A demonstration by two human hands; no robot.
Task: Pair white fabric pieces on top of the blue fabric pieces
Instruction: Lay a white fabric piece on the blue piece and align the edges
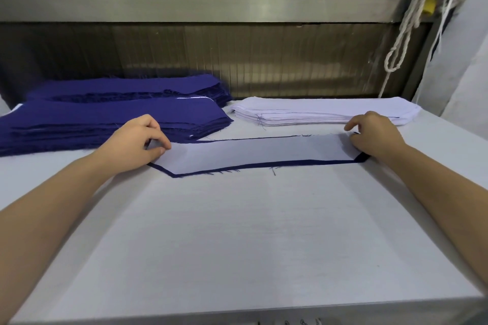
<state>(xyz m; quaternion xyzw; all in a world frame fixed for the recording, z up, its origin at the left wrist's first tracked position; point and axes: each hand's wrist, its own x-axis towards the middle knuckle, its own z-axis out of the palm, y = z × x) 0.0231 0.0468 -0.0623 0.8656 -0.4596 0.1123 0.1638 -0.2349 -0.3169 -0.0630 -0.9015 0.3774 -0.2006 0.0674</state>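
No legible text or labels anywhere.

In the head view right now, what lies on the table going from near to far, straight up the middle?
Bare table → blue fabric piece edge → white fabric piece laid on it, held by left hand and right hand → white fabric stack.

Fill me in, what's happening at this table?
A person is pairing fabric. The left hand and right hand press the ends of a white piece lying on a blue piece, blue showing along its edges. Behind sit the blue stacks and the white stack.
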